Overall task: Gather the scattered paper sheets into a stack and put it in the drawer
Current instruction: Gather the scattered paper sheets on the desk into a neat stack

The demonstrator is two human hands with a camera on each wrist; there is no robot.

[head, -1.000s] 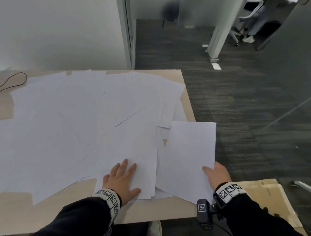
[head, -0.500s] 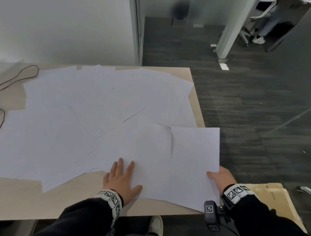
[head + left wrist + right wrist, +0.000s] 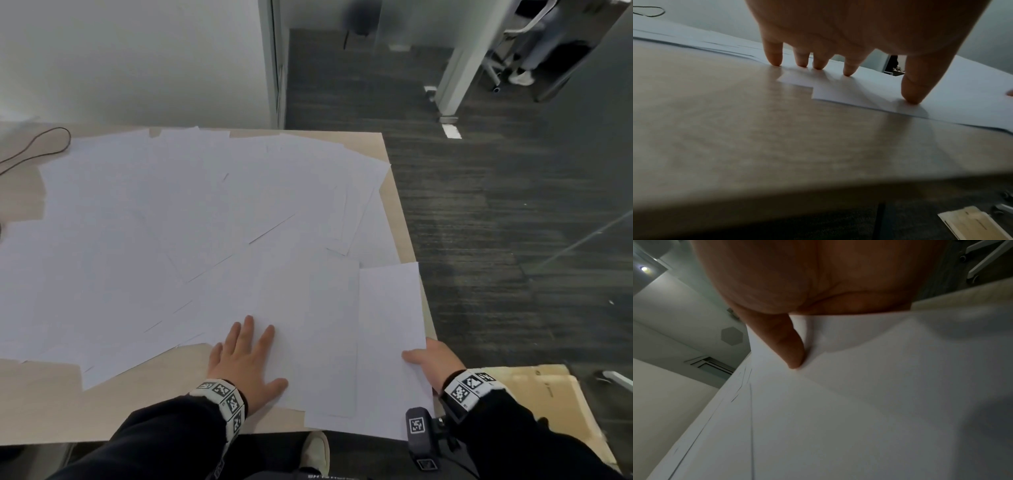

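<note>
Left hand (image 3: 245,359): fingers spread straight, tips pressing the paper sheets (image 3: 191,233) near the table's 6 o'clock edge.
Right hand (image 3: 433,361): thumb pinches a sheet (image 3: 383,342) at 4 o'clock, overhanging the table (image 3: 41,404).
Sheets: overlapping, scattered across the table.
Cable (image 3: 37,145): 10 o'clock.

We wear black long sleeves (image 3: 164,435), white wristbands with black square-code markers (image 3: 224,399), and a black wrist-mounted camera (image 3: 423,435) at five o'clock.
</note>
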